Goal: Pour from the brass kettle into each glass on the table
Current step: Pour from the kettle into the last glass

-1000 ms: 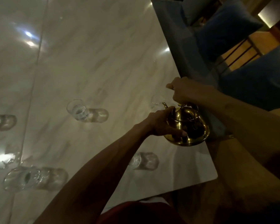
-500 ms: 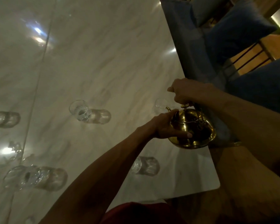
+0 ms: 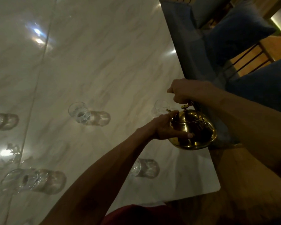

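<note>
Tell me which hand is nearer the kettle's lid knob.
Right. The right hand grips the handle directly above the lid knob; the left hand cups the brass kettle lower, on its side.

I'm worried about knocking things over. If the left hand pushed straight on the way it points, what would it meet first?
The left hand already rests against the brass kettle, so it would press into the kettle's side. Beyond that lies the table edge; depth there is unclear.

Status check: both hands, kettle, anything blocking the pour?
Right hand shut on kettle handle; left hand steadies brass kettle. Spout at nearest glass, flow not discernible. Nothing blocking.
</note>
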Motion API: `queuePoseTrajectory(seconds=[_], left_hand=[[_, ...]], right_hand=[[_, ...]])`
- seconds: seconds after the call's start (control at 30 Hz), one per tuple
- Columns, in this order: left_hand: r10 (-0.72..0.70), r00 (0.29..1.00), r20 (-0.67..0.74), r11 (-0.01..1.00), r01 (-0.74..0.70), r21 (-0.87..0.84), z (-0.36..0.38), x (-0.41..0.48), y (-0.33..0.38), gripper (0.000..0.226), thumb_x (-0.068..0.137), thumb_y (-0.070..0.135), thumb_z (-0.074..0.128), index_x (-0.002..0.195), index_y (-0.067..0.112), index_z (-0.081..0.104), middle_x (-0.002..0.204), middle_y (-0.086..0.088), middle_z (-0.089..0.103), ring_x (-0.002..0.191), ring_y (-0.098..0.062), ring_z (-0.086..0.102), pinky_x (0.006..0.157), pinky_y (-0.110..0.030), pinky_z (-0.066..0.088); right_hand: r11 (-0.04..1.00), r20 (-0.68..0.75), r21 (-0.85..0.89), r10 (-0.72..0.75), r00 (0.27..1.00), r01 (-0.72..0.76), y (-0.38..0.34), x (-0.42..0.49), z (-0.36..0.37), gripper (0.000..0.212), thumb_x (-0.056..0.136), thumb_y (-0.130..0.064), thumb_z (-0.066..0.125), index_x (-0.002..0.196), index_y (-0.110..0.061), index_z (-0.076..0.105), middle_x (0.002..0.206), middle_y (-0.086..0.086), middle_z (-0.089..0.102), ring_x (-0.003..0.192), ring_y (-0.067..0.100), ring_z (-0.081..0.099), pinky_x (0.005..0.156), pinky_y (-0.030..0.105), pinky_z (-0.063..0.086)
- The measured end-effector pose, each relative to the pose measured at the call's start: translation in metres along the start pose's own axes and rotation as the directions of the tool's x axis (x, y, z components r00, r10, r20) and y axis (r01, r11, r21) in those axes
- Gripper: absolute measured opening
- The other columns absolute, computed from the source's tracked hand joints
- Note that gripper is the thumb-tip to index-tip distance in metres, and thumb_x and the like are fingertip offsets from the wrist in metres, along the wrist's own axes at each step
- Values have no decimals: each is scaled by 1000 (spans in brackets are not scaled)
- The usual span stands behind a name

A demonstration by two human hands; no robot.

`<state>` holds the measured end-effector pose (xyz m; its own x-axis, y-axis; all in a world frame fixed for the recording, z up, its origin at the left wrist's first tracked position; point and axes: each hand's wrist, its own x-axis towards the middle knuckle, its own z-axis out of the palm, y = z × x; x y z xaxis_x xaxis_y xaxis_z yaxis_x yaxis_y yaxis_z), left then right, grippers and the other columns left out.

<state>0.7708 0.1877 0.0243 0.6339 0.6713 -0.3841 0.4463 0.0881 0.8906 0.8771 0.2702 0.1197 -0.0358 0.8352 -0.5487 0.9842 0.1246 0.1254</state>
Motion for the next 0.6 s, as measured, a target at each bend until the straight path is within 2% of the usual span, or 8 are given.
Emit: queuePoseTrajectory(seconds=[0.2,0.3,0.47,0.6], left_hand=[[6,1000,-7,1000,-6,-20,0,0,-2,91,88,42,83,162,26,33,160,-6,49,147,-27,45,110,-38,41],[9,1000,-6,999,-10,-42,0,0,-2,90,88,40,83,162,26,33,159,-5,49,147,-26,46,106,-34,41],[12,1000,-2,999,-12,-40,1,1,-2,89,89,40,82,162,26,33,159,-5,49,147,-26,45,105,-33,40],[12,1000,-1,999,-12,-50,1,1,-2,90,88,41,83,162,26,33,159,-5,49,146,-26,46,105,-34,41]], right_hand=[[1000,-11,-23,-8,1000,7,1,6,0,59,92,-6,56,147,-15,38,140,13,48,72,16,57,60,25,48],[999,-17,-32,-7,1000,6,1,8,0,58,92,-7,56,147,-15,38,137,13,50,71,15,55,63,26,47],[999,-1,-36,2,1000,-2,2,10,-1,58,92,-7,56,146,-14,37,137,14,49,67,16,56,52,24,46],[1000,0,-15,13,1000,-13,3,9,-1,59,91,-5,57,146,-14,37,136,15,49,67,17,59,55,27,50]])
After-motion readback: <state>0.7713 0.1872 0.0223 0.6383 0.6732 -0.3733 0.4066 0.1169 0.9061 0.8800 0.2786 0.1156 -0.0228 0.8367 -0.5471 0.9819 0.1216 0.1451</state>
